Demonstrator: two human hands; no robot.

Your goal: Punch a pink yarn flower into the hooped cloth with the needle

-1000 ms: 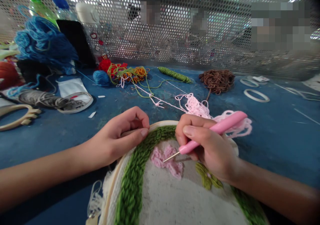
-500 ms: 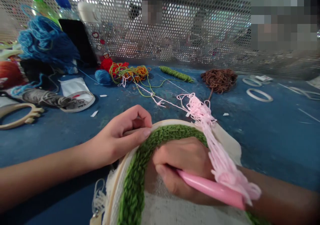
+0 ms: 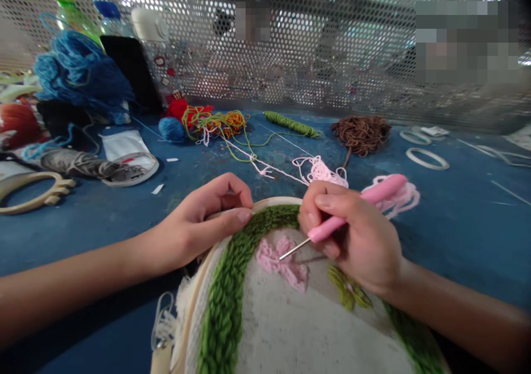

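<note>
My right hand [image 3: 352, 233] is closed around a pink-handled punch needle [image 3: 332, 227]. Its metal tip points down at a pink yarn flower [image 3: 286, 263] stitched on the pale cloth [image 3: 286, 330]. My left hand [image 3: 219, 211] pinches the upper left rim of the round embroidery hoop [image 3: 194, 313], thumb on top and the other fingers partly hidden. Green stitching [image 3: 226, 302] forms a thick band inside the hoop. An olive-green yarn flower [image 3: 348, 288] lies just below my right hand. Loose pink yarn [image 3: 321, 170] is heaped behind that hand, and some hangs beyond the handle.
A perforated metal screen [image 3: 290, 81] rises behind the blue table [image 3: 464, 224]. Blue yarn [image 3: 83, 75], a dark phone [image 3: 133, 72] and bottles stand at the back left. A spare hoop [image 3: 31, 194] lies left, brown yarn [image 3: 360, 133] and a white ring [image 3: 427, 158] right.
My right hand tilted over, covering the pink flower and swinging the handle toward me with yarn draped over it, then turned back up, uncovering the flower. The left hand stays on the hoop.
</note>
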